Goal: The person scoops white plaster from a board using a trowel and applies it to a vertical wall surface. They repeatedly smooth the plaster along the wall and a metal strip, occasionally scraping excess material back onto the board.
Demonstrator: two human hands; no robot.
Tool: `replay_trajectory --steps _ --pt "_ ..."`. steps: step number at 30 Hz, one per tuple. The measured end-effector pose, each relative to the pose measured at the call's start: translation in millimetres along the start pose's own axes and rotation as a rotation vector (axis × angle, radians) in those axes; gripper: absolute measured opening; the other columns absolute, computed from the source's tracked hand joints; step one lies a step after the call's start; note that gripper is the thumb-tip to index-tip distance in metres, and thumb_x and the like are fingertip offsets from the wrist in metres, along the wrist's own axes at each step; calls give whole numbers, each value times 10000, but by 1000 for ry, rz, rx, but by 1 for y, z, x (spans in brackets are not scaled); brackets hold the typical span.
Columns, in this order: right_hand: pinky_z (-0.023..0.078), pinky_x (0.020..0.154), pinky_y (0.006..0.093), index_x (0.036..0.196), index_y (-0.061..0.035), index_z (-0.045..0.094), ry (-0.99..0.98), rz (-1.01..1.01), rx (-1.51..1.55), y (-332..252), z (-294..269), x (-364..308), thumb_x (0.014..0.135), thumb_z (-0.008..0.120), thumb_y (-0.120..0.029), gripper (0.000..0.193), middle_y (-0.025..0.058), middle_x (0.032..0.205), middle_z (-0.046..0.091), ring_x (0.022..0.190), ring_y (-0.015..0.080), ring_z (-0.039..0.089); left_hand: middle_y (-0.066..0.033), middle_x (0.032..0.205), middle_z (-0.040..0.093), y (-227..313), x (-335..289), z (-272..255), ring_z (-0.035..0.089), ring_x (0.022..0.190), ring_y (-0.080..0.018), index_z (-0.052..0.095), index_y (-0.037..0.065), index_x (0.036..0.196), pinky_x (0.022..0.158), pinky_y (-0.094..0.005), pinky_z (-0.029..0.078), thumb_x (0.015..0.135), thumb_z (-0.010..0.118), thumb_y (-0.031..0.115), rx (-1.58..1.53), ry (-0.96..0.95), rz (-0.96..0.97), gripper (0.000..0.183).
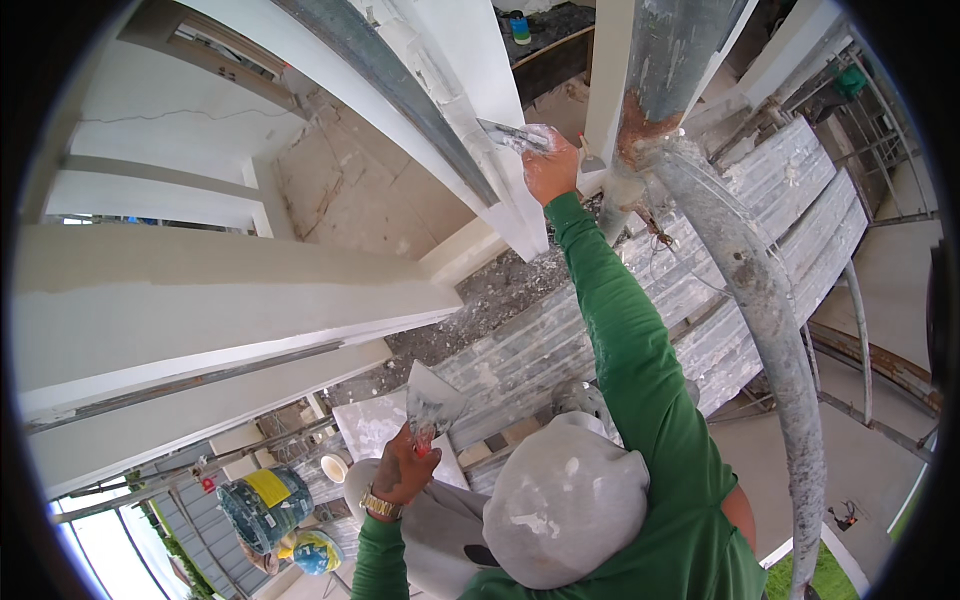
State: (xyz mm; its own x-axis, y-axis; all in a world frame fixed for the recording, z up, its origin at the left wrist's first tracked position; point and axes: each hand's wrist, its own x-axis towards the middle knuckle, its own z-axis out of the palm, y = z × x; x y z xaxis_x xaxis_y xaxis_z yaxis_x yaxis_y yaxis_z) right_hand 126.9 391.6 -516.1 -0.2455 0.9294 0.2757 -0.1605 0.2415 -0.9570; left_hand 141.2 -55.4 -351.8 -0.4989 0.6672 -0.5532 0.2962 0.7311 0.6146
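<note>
Metal putty knife (508,135) gripped in right hand (550,170) vs white column (470,110), left hand (405,470) closed on plaster hawk (432,400)

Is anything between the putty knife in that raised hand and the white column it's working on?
Nothing visible. The right hand holds the putty knife with its blade right against the white column. The scaffold pole stands off to the side, not between them.

Putty knife (512,135) on white column (470,120); scaffold pipe (750,300) right; buckets (265,505) far below, left.
</note>
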Motion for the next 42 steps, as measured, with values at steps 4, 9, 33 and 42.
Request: replay_trajectory --steps 4,9,33,42 --pt "506 806 403 984 -3 671 -87 4 -204 16 7 4 692 647 -92 306 214 916 672 872 382 649 -44 651 586 1 1 5 566 517 -106 513 5 1125 481 -274 454 812 629 89 4 -24 -30 344" --pt "501 817 417 1010 -20 668 -68 12 -318 20 24 20 695 648 -141 338 218 954 668 852 405 638 -50 692 602 5 1 4 566 522 -104 508 6 1132 476 -268 460 815 630 91 15 -21 8 350" --pt "431 921 265 1204 12 559 -1145 680 540 -118 -48 -107 799 692 23 426 36 1165 618 1037 100 541 -9 520 501 54 87 -62 474 377 -106 524 16 918 456 -290 490 761 713 43 -429 -554 -71 247" --pt "507 869 276 1225 -6 543 -368 691 737 -105 -81 -124 859 629 5 376 40 1112 637 987 111 607 -35 620 554 16 98 -30 517 438 -108 493 -17 992 463 -302 504 804 703 66 -695 -108 30 294"
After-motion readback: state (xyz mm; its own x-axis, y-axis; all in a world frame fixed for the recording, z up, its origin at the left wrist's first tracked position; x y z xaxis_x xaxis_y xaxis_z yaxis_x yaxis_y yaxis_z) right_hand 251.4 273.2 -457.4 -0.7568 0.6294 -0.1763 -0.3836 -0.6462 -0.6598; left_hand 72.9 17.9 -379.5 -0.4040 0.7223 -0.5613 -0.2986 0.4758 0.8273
